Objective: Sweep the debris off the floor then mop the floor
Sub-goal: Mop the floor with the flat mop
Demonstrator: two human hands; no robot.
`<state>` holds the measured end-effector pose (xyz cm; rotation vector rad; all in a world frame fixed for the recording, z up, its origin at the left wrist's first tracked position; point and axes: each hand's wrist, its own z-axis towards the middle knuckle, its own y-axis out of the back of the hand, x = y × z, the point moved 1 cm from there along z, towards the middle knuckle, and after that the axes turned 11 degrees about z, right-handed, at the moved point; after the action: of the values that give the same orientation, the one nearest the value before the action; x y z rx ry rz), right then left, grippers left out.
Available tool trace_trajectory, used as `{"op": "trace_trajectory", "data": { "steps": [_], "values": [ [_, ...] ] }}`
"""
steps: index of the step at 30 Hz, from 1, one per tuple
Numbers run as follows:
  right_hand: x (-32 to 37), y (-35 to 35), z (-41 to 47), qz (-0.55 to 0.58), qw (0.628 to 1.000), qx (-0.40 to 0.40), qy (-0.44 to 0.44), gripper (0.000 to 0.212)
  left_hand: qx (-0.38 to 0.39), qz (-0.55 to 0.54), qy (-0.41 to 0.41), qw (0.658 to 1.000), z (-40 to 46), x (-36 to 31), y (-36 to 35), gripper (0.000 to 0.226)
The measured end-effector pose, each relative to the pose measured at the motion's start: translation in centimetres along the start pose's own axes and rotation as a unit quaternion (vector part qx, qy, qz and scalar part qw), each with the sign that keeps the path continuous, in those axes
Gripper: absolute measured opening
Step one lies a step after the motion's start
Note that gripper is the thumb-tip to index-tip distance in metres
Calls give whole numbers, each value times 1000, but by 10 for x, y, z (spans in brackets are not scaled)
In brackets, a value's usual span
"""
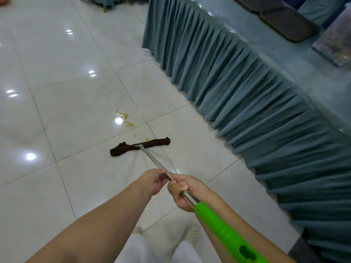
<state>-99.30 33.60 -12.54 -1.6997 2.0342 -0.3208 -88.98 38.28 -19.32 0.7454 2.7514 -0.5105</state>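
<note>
Fingers of the right hand [180, 192] were curled tightly round the mop pole [157, 164], clamping the bare metal shaft just above its bright green plastic grip [226, 232]. Ahead of it, the left hand [153, 182] held the same shaft more loosely — fingers half bent, thumb and fingertips pinching the slim steel tube. Both hands sat close together, nearly touching.

From there the pole slanted down to the mop head [140, 147], a dark brown, soft-looking cloth bunched into a long roll, lying flat on the glossy white floor tiles [57, 120]. Just beyond the cloth lay yellowish spill spots [123, 117], wet and shiny — the nearest specks almost at the cloth's edge. On the right hung a teal pleated table skirt [237, 82], its fabric falling in regular folds to the floor.
</note>
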Motion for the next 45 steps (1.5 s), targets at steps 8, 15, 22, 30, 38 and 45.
{"op": "trace_trajectory", "data": {
  "steps": [8,15,22,30,38,45],
  "values": [
    [98,-35,12,-88,995,-9,-53,28,-32,-61,-45,997,31,-35,-57,25],
    [183,-43,8,-221,972,-53,-58,32,-69,-142,-75,985,55,-39,-118,17],
    [223,-39,-28,-274,954,-66,-99,42,-48,-206,-82,974,64,-37,-169,20],
    [252,-50,-81,-274,955,-51,-99,24,-49,-172,-97,979,63,-49,-209,23],
    [250,-52,-68,-309,943,-68,-105,30,-95,-192,-89,973,71,-50,-206,26],
    [239,-84,-28,-328,935,-66,-118,37,-121,-221,-66,965,89,-74,-177,31]
  ]
}}
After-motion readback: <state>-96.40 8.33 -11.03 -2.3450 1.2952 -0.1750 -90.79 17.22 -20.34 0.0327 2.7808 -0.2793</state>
